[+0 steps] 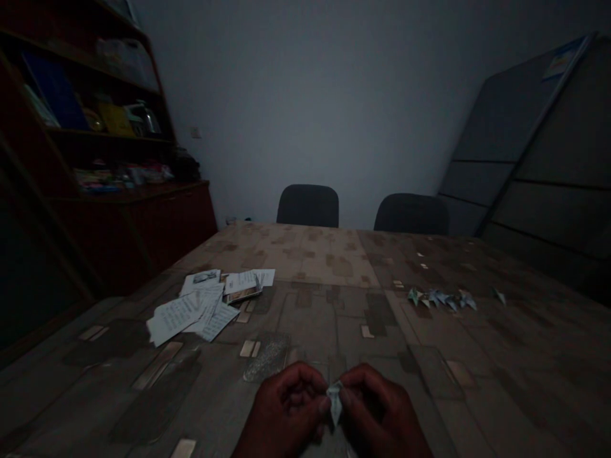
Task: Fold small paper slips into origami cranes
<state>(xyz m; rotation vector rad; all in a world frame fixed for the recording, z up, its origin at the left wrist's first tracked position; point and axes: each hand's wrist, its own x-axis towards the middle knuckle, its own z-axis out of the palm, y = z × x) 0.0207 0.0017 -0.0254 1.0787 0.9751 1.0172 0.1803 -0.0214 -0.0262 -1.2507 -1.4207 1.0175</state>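
Between my two hands, low in the middle of the head view, is a small piece of folded paper [335, 407] that tapers to a point at the bottom. My left hand [289, 407] pinches its left side between thumb and forefinger. On the other side, my right hand [377, 407] grips the paper the same way. Farther off to the right, a row of small folded paper figures [442, 299] lies on the table, with one more figure [499, 295] a little apart. Loose printed sheets [184, 315] are spread in a pile to the left.
A patterned cloth covers the table [315, 254]. Two dark chairs [308, 205] stand at its far side. Left is a wooden cabinet [167, 216] with filled shelves; grey panels [496, 121] lean at the right. The room is dim.
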